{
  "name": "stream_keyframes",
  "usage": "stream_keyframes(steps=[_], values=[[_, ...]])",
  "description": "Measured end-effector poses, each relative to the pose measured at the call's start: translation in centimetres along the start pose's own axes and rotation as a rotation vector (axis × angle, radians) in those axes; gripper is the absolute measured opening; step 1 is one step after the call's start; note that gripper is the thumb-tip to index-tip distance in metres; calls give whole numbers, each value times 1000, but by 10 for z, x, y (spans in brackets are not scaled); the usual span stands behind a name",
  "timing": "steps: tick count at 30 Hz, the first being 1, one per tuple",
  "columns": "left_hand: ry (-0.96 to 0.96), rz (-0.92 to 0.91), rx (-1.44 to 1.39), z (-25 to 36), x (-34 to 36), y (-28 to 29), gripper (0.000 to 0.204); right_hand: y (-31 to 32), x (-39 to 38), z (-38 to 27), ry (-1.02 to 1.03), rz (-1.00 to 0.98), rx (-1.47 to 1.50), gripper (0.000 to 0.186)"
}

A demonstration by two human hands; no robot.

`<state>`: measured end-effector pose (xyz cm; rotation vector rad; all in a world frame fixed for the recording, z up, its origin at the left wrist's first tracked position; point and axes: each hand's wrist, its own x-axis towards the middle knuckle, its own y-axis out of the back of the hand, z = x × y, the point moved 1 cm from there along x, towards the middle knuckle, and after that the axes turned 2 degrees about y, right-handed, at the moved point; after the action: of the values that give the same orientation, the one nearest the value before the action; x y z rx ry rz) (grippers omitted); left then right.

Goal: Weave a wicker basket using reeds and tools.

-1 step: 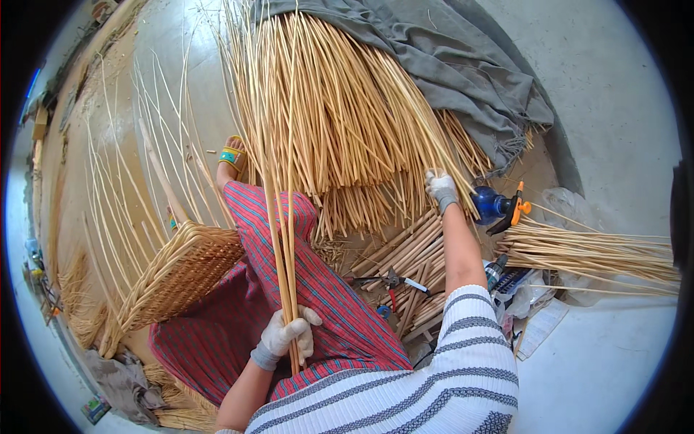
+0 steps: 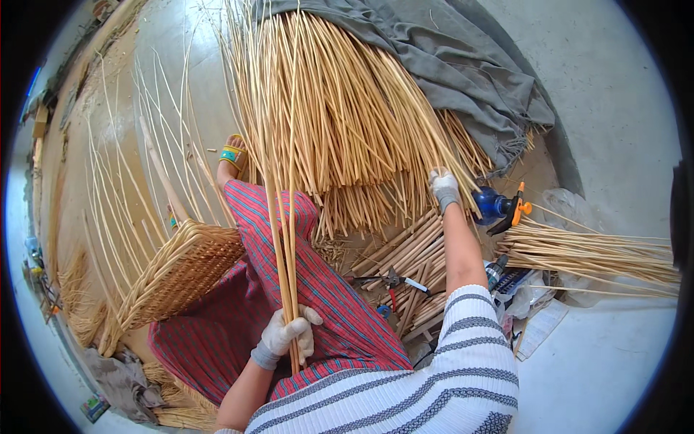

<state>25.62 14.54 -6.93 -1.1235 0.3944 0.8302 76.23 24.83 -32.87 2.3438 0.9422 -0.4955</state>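
Observation:
My left hand (image 2: 283, 337), in a white and grey work glove, is closed round the butt ends of a few long willow rods (image 2: 280, 253). They run up over my lap and across a wide pile of peeled willow rods (image 2: 347, 116). My right hand (image 2: 443, 186), gloved the same way, reaches to the pile's near right edge. Its fingers are curled at the rod ends there, and what lies inside them is partly hidden. To the left, against my striped skirt, a partly woven wicker basket (image 2: 184, 271) rests tilted, its long stakes sticking up.
A grey cloth (image 2: 463, 79) covers the pile's far end. Right of my right hand stand a blue spray bottle (image 2: 494, 205) and another rod bundle (image 2: 585, 249). Pruning shears (image 2: 392, 282) lie on thicker sticks (image 2: 416, 253), near a drill (image 2: 496, 271). My sandalled foot (image 2: 233, 155) is by the pile.
My right hand has shifted very slightly to the right at the pile's edge. The left hand and its rods look unchanged.

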Motion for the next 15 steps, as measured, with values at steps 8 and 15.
stream_keyframes(steps=[8, 15], values=[[3, -47, 6, 3, 1, 2, 46, -21, 22, 2, 93, -51, -228, 22], [73, -18, -10, 10, 0, -1, 50, -71, 38, 4, 41, -159, 44, 20]])
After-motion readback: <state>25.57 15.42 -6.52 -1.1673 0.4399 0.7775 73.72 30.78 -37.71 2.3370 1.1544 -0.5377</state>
